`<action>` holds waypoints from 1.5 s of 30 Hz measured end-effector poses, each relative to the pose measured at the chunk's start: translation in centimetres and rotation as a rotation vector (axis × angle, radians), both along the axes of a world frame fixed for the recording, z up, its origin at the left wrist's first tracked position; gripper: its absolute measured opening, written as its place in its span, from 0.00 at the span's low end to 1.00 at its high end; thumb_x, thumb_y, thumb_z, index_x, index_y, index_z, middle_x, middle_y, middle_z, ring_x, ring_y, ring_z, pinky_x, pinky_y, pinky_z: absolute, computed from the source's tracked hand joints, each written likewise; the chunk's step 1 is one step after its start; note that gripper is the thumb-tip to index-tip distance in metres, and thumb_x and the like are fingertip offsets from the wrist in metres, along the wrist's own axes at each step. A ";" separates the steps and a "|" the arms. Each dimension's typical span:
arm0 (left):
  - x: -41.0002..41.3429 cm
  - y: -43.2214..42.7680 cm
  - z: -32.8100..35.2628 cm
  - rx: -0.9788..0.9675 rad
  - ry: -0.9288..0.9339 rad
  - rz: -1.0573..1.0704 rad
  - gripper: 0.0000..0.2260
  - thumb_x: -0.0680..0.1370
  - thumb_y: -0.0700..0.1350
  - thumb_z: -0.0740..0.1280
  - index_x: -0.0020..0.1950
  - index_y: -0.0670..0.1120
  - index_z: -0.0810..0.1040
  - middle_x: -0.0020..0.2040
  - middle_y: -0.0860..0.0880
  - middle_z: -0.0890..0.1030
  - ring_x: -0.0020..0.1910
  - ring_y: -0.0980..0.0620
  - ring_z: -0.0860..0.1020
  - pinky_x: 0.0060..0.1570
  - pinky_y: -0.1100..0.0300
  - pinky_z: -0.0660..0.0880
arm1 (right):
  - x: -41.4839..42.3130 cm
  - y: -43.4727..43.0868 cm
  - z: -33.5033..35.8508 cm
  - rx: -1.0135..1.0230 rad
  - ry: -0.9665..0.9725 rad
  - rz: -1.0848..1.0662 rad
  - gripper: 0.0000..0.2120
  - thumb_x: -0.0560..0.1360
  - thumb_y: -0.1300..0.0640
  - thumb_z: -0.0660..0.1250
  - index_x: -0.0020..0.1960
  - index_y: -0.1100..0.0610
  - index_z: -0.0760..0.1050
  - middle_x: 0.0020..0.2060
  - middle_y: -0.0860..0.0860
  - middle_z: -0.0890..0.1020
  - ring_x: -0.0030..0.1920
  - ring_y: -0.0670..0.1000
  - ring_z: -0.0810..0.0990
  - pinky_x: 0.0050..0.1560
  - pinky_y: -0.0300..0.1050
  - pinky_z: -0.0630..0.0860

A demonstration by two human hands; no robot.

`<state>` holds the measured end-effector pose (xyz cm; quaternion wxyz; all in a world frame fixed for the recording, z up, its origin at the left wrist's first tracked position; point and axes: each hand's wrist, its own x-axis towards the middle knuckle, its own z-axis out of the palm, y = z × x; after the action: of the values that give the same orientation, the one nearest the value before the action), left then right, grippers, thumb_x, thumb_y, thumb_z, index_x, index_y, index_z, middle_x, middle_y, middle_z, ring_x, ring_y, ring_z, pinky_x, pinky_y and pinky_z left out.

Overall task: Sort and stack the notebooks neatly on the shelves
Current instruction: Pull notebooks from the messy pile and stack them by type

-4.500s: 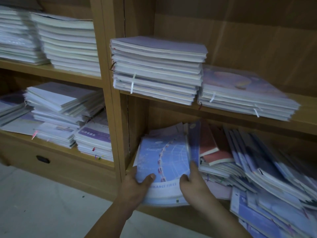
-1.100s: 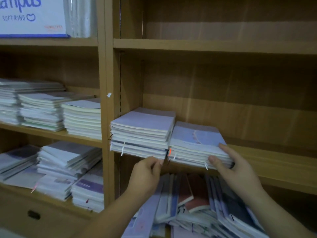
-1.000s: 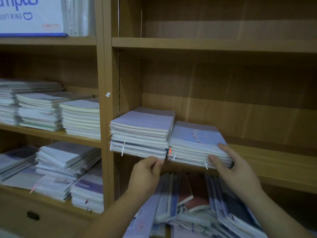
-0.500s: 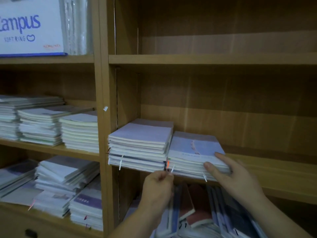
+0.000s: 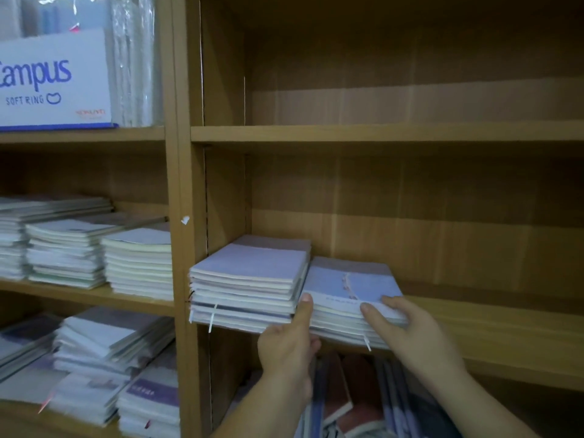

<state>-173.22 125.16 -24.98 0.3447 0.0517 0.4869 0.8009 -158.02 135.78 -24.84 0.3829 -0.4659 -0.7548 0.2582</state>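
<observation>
We see the short stack point(image 5: 349, 289) of pale blue notebooks lying flat on the middle shelf point(image 5: 505, 327) of the right-hand bay, its front edge at the lip of the board. Both hands grip it. The left hand point(image 5: 286, 352) takes the front left corner, with the thumb upright in the seam where this pile meets its neighbour and the other fingers tucked out of sight below. The right hand point(image 5: 410, 330) clasps the front right corner, thumb flat on the top cover and fingers wrapped round the side.

Touching the short stack on its left is the tall stack point(image 5: 249, 279), a few notebooks higher (white paper tabs hang from the front of both piles). It sits close by the upright divider point(image 5: 180, 184). In the compartment under the hands, loose notebooks point(image 5: 347, 403) in blue and dark red lean in a jumble.

Across the divider, the left bay carries neat piles point(image 5: 139, 263) at the same level and less even lower piles point(image 5: 104, 343) beneath them. On the top left shelf a white box point(image 5: 53, 80) printed "Campus Soft Ring" stands beside clear-wrapped packs point(image 5: 136, 58). A small white scrap point(image 5: 185, 220) sticks to the divider's face.
</observation>
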 end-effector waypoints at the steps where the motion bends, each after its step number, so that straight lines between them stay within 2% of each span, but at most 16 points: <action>1: 0.3 0.1 0.3 -0.002 -0.002 0.028 0.22 0.70 0.50 0.82 0.51 0.36 0.78 0.46 0.38 0.83 0.45 0.42 0.84 0.46 0.52 0.83 | -0.2 0.0 0.2 -0.011 0.009 -0.017 0.33 0.66 0.22 0.65 0.62 0.41 0.79 0.67 0.41 0.78 0.67 0.51 0.76 0.63 0.50 0.73; 8: 1.0 -1.8 0.8 -0.044 0.081 -0.038 0.18 0.72 0.43 0.80 0.53 0.36 0.77 0.36 0.41 0.79 0.31 0.46 0.78 0.34 0.55 0.82 | 1.3 -1.7 0.5 -0.023 0.023 -0.078 0.26 0.68 0.26 0.68 0.57 0.42 0.80 0.58 0.43 0.82 0.60 0.54 0.79 0.53 0.49 0.73; 13: -1.0 -3.6 0.6 -0.230 0.202 -0.491 0.14 0.71 0.50 0.74 0.46 0.41 0.78 0.32 0.44 0.76 0.30 0.46 0.76 0.34 0.55 0.77 | 3.9 -3.1 -0.8 -0.021 0.151 0.061 0.20 0.71 0.29 0.66 0.54 0.40 0.81 0.57 0.36 0.81 0.58 0.42 0.79 0.56 0.47 0.74; 15: -0.9 -3.2 0.7 -0.269 0.194 -0.590 0.16 0.73 0.54 0.70 0.50 0.42 0.80 0.38 0.44 0.82 0.37 0.45 0.81 0.42 0.52 0.80 | 4.5 -3.5 -1.2 -0.036 0.157 0.066 0.17 0.76 0.33 0.62 0.59 0.39 0.80 0.61 0.38 0.78 0.52 0.38 0.76 0.55 0.46 0.71; 17: 0.0 -2.8 0.9 -0.224 0.220 -0.566 0.15 0.80 0.53 0.66 0.59 0.45 0.80 0.48 0.44 0.87 0.48 0.44 0.85 0.50 0.45 0.82 | 4.8 -3.6 -1.4 -0.100 0.136 0.033 0.18 0.78 0.35 0.60 0.66 0.35 0.76 0.63 0.45 0.71 0.53 0.41 0.74 0.56 0.47 0.67; 20: 1.4 -2.5 0.6 -0.139 0.456 -0.482 0.14 0.84 0.52 0.63 0.70 0.53 0.74 0.57 0.50 0.83 0.52 0.45 0.84 0.44 0.49 0.84 | 5.4 -3.4 -0.8 -0.202 0.220 0.076 0.15 0.79 0.39 0.62 0.65 0.34 0.76 0.67 0.44 0.72 0.67 0.52 0.72 0.63 0.48 0.69; 22: 1.7 -2.9 0.3 -0.141 0.617 -0.466 0.20 0.84 0.54 0.62 0.74 0.68 0.61 0.62 0.60 0.76 0.50 0.51 0.81 0.38 0.56 0.83 | 5.6 -3.5 -0.4 -0.278 0.326 0.105 0.13 0.80 0.42 0.65 0.64 0.37 0.77 0.66 0.43 0.74 0.62 0.51 0.77 0.60 0.52 0.77; 23: 1.7 -3.2 0.3 -0.148 0.649 -0.456 0.22 0.84 0.54 0.62 0.75 0.69 0.59 0.64 0.60 0.74 0.48 0.52 0.80 0.35 0.58 0.81 | 5.7 -3.6 -0.3 -0.315 0.350 0.118 0.14 0.80 0.43 0.66 0.64 0.37 0.77 0.65 0.43 0.74 0.58 0.50 0.78 0.56 0.54 0.80; 25: 1.7 -3.3 0.5 -0.144 0.625 -0.455 0.23 0.83 0.55 0.64 0.78 0.65 0.63 0.67 0.54 0.75 0.47 0.49 0.81 0.33 0.58 0.78 | 6.0 -3.6 -0.2 -0.407 0.382 0.137 0.13 0.79 0.44 0.68 0.63 0.36 0.77 0.62 0.45 0.75 0.52 0.53 0.81 0.50 0.56 0.83; 28: 2.2 -3.9 0.5 -0.091 0.536 -0.446 0.25 0.81 0.56 0.67 0.78 0.61 0.66 0.65 0.54 0.77 0.53 0.47 0.82 0.38 0.54 0.80 | 6.2 -3.6 0.1 -0.504 0.440 0.177 0.13 0.77 0.44 0.71 0.61 0.36 0.79 0.63 0.52 0.77 0.47 0.59 0.83 0.48 0.59 0.84; 32: 2.1 -4.4 -0.1 -0.087 0.558 -0.431 0.26 0.80 0.56 0.69 0.77 0.60 0.67 0.62 0.56 0.78 0.55 0.47 0.82 0.46 0.46 0.84 | 6.5 -4.1 0.2 -0.386 0.345 0.150 0.17 0.77 0.41 0.69 0.66 0.36 0.77 0.71 0.45 0.71 0.64 0.54 0.76 0.59 0.53 0.78; 36: 2.3 -4.8 0.4 -0.092 0.570 -0.461 0.24 0.81 0.53 0.69 0.76 0.62 0.68 0.65 0.57 0.76 0.55 0.49 0.82 0.43 0.55 0.82 | 7.0 -5.0 0.4 -0.562 0.489 0.228 0.15 0.77 0.46 0.71 0.64 0.38 0.77 0.64 0.49 0.75 0.57 0.58 0.81 0.52 0.62 0.83; 38: 2.7 -5.1 0.3 -0.091 0.623 -0.417 0.24 0.82 0.51 0.68 0.77 0.60 0.67 0.66 0.56 0.75 0.54 0.53 0.81 0.39 0.61 0.81 | 7.1 -5.6 -0.1 -0.529 0.542 0.195 0.13 0.76 0.48 0.73 0.60 0.39 0.80 0.61 0.53 0.77 0.53 0.61 0.83 0.49 0.64 0.83; 40: 2.9 -5.7 0.2 -0.066 0.673 -0.405 0.23 0.82 0.50 0.68 0.76 0.59 0.69 0.64 0.58 0.76 0.54 0.57 0.80 0.37 0.68 0.78 | 7.0 -7.0 -1.0 -0.461 0.624 0.144 0.12 0.75 0.50 0.75 0.56 0.39 0.81 0.60 0.51 0.79 0.50 0.60 0.84 0.46 0.62 0.84; 43: 2.3 -6.8 0.6 -0.001 0.721 -0.381 0.19 0.82 0.47 0.68 0.72 0.62 0.73 0.60 0.63 0.76 0.54 0.61 0.79 0.42 0.73 0.77 | 6.6 -9.1 -1.8 -0.300 0.690 0.056 0.13 0.73 0.52 0.77 0.54 0.37 0.82 0.57 0.43 0.80 0.50 0.56 0.85 0.49 0.61 0.84; 45: 1.5 -7.4 2.0 0.046 0.762 -0.359 0.18 0.81 0.48 0.69 0.68 0.66 0.76 0.63 0.61 0.78 0.57 0.58 0.80 0.54 0.66 0.79 | 6.2 -10.6 0.0 -0.171 0.719 0.033 0.16 0.71 0.52 0.77 0.55 0.36 0.82 0.54 0.37 0.81 0.52 0.52 0.84 0.56 0.59 0.82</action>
<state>-171.77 117.74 -22.95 0.2726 0.4359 0.5450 0.6623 -151.87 125.16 -24.87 0.5790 -0.3636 -0.5552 0.4737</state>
